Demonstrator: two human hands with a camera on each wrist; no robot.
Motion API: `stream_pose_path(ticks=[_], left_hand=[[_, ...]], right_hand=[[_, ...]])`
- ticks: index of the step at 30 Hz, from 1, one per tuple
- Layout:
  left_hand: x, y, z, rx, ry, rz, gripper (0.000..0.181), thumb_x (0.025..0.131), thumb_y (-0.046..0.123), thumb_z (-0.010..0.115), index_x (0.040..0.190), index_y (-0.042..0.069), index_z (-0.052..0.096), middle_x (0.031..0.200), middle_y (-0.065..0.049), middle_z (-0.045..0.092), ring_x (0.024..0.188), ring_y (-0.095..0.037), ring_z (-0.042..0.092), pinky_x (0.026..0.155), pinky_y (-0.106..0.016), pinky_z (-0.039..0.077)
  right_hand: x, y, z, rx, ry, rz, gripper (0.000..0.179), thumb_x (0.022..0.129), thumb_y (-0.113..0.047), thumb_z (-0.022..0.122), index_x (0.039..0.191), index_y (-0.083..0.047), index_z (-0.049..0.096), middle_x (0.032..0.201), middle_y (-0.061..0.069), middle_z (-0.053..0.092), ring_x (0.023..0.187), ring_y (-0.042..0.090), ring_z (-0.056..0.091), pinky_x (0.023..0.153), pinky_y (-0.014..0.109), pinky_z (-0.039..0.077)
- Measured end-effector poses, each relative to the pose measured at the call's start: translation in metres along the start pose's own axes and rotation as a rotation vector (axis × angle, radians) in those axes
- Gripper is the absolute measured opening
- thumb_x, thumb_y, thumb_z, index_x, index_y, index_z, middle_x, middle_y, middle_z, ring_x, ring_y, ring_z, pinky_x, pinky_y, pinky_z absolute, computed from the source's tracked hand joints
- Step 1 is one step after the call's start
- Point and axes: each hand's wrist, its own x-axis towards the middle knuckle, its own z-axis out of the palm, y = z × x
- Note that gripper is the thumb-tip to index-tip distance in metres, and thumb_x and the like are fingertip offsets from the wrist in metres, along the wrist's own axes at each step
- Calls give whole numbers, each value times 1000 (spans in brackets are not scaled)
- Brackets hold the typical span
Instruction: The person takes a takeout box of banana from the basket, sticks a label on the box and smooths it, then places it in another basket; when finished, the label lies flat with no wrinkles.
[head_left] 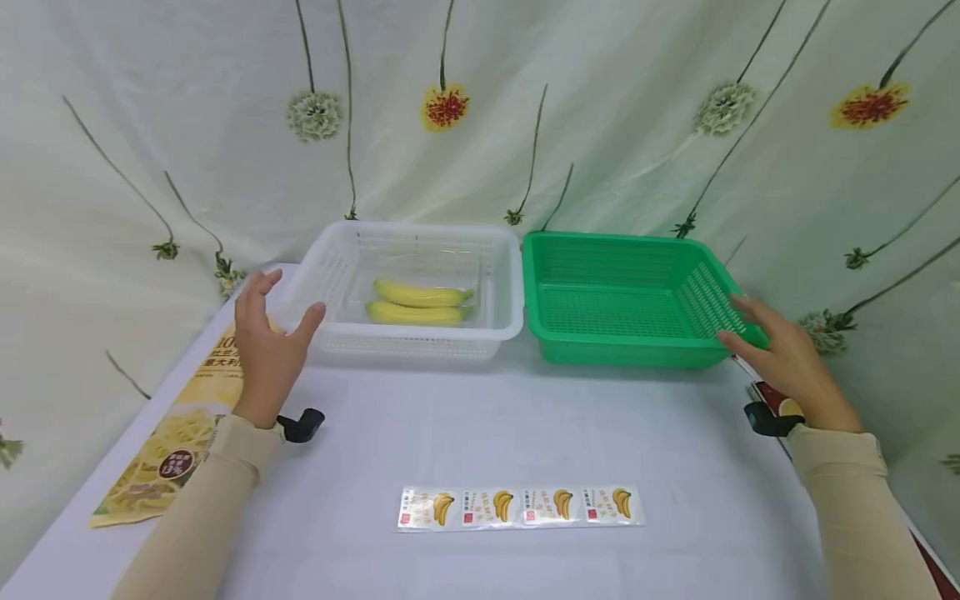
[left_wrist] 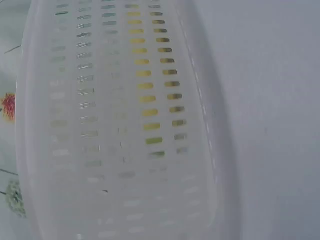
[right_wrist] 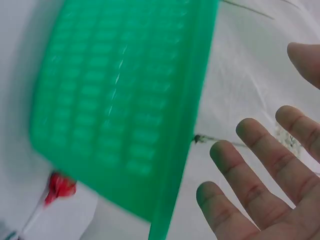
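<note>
My left hand (head_left: pixel 270 354) is held beside the left end of a white plastic basket (head_left: pixel 420 340), its thumb spread apart from the fingers. Two yellow bananas (head_left: pixel 420 295) lie in that basket, with clear plastic around them. At the right end of a green plastic basket (head_left: pixel 626 352) hovers my right hand (head_left: pixel 791 362), nothing in its grasp. The right wrist view shows its spread fingers (right_wrist: pixel 260 195) apart from the green rim (right_wrist: pixel 182 150). Through the slots of the white basket (left_wrist: pixel 115 195) the bananas show yellow in the left wrist view; the left hand is out of that frame.
A strip of banana stickers (head_left: pixel 521 508) lies on the white table (head_left: pixel 450 433) toward the front. On the left is a yellow pasta bag (head_left: pixel 187 442), partly behind the left arm. A dark red item (head_left: pixel 772 396) lies by the right wrist. Flowered cloth (head_left: pixel 600 67) hangs behind both baskets.
</note>
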Motion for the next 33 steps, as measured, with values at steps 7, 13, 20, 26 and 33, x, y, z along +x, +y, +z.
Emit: stream_pose_path(ticks=[7, 13, 20, 26, 33], left_hand=[[9, -15, 12, -413, 108, -361, 88, 97, 21, 81, 168, 23, 31, 176, -4, 18, 162, -19, 18, 128, -27, 19], [6, -21, 25, -573, 99, -344, 91, 92, 6, 85, 166, 17, 33, 169, -8, 34, 142, -22, 45, 114, -29, 43], [4, -27, 35, -581, 76, -316, 87, 90, -1, 85, 162, 10, 37, 158, -8, 47, 137, -20, 50, 111, -25, 47], [4, -31, 38, -563, 77, -337, 83, 90, 5, 86, 158, 17, 40, 154, -3, 49, 129, -15, 51, 98, -18, 48], [1, -35, 34, -529, 31, -345, 83, 92, 9, 86, 159, 20, 36, 158, -4, 45, 133, -18, 50, 99, -17, 49]], right_hand=[[31, -24, 3, 180, -65, -90, 68, 114, -18, 58, 171, -2, 25, 162, 36, 41, 142, 57, 45, 106, 32, 50], [50, -43, 8, 253, -203, -94, 71, 113, -16, 58, 171, -2, 21, 164, 33, 39, 146, 54, 43, 108, 54, 46], [68, -61, 16, 322, -332, -90, 73, 113, -16, 59, 173, -5, 19, 166, 31, 37, 149, 52, 41, 115, 67, 39], [84, -81, 22, 368, -375, -70, 72, 112, -22, 62, 172, -9, 25, 168, 24, 40, 151, 45, 42, 119, 63, 38], [101, -96, 42, 449, -415, -86, 69, 111, -17, 62, 171, -6, 29, 166, 24, 43, 146, 44, 49, 119, 57, 40]])
